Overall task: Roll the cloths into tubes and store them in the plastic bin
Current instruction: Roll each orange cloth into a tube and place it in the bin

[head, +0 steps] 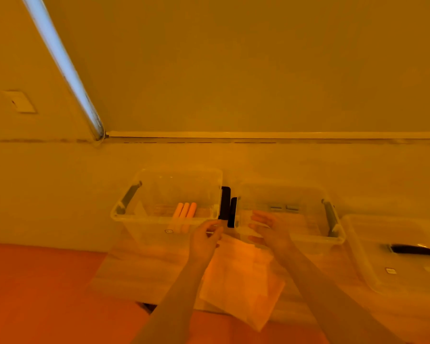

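home-like room — bare wall [258, 70] | wall socket [20, 101] | clear storage bins [124, 214]

Two clear bins side by side on the bench before me, left bin [166, 194] holding three rolled cloths [184, 211], right bin [288, 212] beside it, lid [395, 254] farther right, flat cloth [241, 276] nearest me, in front of both bins

Both arms fwd; left hand [205, 240] fingers pinched, right hand [271, 228] fingers loosely extended.

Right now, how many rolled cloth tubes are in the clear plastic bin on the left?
3: the rolled cloth tubes lie side by side near the middle of the left clear plastic bin. Glare could hide more.
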